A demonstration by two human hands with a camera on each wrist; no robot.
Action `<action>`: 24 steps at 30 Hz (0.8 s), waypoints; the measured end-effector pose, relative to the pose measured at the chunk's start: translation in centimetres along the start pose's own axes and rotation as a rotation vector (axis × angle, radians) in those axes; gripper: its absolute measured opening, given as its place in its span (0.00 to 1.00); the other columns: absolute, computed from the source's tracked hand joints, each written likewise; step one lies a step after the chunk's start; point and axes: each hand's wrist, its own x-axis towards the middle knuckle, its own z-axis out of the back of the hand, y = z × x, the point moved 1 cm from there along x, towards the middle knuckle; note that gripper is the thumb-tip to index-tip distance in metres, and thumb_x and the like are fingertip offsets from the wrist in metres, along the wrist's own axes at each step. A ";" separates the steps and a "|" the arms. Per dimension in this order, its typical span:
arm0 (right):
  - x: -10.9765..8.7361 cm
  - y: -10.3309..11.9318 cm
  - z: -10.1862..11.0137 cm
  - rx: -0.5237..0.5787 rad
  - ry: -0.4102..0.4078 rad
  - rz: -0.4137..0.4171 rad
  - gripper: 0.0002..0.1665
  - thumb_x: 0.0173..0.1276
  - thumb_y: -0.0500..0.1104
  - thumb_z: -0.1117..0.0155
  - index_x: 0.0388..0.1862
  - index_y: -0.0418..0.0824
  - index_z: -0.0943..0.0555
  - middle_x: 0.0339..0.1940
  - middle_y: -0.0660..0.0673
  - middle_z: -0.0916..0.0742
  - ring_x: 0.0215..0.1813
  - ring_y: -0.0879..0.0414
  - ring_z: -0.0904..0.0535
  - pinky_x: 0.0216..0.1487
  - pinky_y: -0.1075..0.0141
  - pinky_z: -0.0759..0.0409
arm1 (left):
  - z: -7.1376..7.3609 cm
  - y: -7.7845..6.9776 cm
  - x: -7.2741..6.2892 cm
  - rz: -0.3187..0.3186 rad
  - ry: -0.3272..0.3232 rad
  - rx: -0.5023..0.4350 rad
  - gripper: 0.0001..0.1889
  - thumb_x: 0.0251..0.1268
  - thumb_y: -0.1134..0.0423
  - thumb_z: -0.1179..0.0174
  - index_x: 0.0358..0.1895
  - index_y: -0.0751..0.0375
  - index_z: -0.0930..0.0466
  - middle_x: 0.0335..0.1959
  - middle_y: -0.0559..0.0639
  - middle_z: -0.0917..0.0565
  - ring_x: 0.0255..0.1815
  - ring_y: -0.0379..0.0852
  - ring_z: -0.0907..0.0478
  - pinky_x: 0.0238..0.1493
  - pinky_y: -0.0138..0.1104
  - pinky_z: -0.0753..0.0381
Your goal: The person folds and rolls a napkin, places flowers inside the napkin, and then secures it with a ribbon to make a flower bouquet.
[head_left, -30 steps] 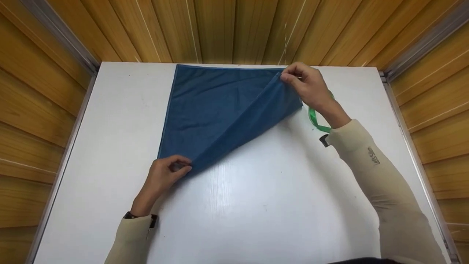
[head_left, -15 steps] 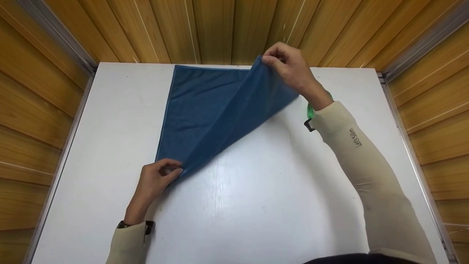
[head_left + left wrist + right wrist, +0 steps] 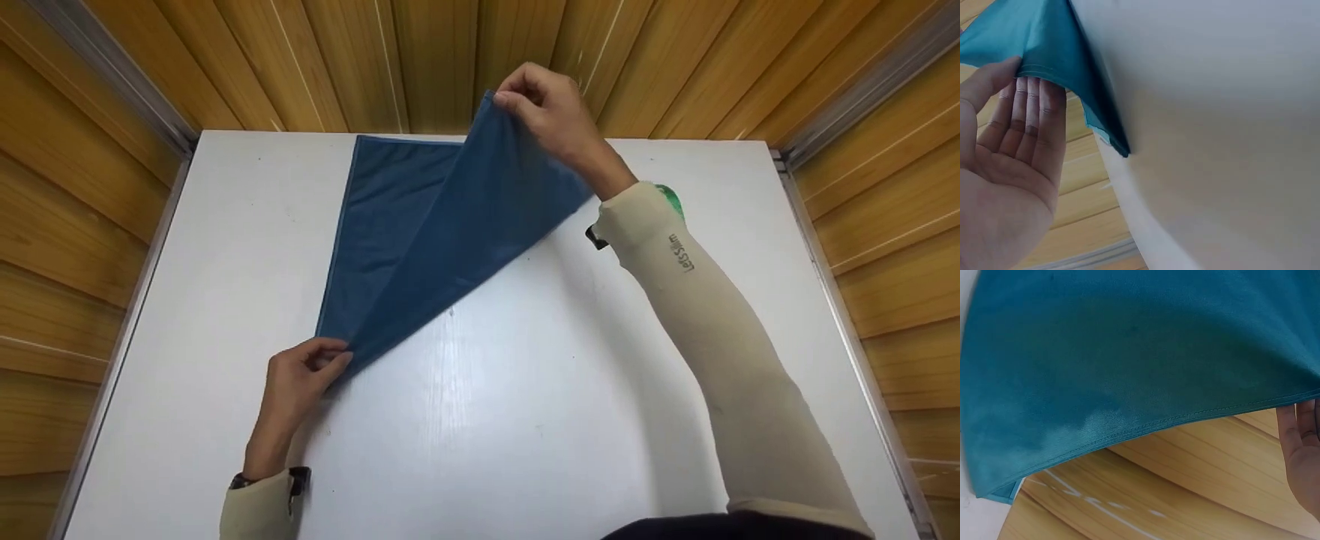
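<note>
A blue cloth (image 3: 375, 202) with stitched hems lies on the white table, its near part lifted and slanting over the flat far-left part. My left hand (image 3: 296, 382) pinches the hem at the near-left end between thumb and fingers. In the left wrist view the thumb of the left hand (image 3: 1010, 185) presses on the cloth (image 3: 1047, 45), with the other fingers beneath it. My right hand (image 3: 555, 116) pinches the raised corner, held up over the table's far edge. The right wrist view shows the lifted cloth (image 3: 1117, 371) hanging wide beside the right hand's fingers (image 3: 1292, 433).
The white table (image 3: 465, 450) runs up to wood-patterned panels (image 3: 442, 60) at the back and both sides. Part of a green band (image 3: 671, 199) shows behind my right sleeve (image 3: 645, 217). Metal rails (image 3: 855, 337) border the table's sides.
My right hand has carried the cloth's corner leftward and away, beyond the far table edge. My left hand has shifted slightly left and nearer with its end. More of the flat cloth is now covered.
</note>
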 end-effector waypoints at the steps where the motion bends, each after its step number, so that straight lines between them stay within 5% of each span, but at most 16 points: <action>1: 0.2 0.1 -0.2 -0.008 0.002 -0.006 0.09 0.81 0.40 0.36 0.49 0.34 0.15 0.43 0.46 0.14 0.43 0.57 0.22 0.51 0.68 0.24 | 0.1 0.0 -0.1 0.013 0.003 0.005 0.09 0.62 0.76 0.26 0.45 0.69 0.10 0.35 0.56 0.10 0.30 0.44 0.18 0.31 0.24 0.23; 14: 2.7 -0.6 -3.8 0.037 -0.011 0.000 0.11 0.81 0.41 0.37 0.50 0.33 0.17 0.43 0.46 0.15 0.45 0.58 0.21 0.53 0.68 0.24 | 1.3 0.6 -0.9 0.139 0.017 0.037 0.09 0.65 0.76 0.30 0.48 0.69 0.11 0.39 0.59 0.10 0.32 0.46 0.18 0.28 0.27 0.23; 24: 4.2 -1.7 -5.6 0.033 -0.048 0.010 0.10 0.83 0.41 0.39 0.49 0.34 0.17 0.42 0.47 0.15 0.44 0.58 0.21 0.51 0.69 0.25 | 1.4 1.2 -0.4 0.103 -0.064 0.157 0.08 0.66 0.76 0.33 0.46 0.70 0.11 0.39 0.61 0.10 0.36 0.55 0.13 0.30 0.27 0.22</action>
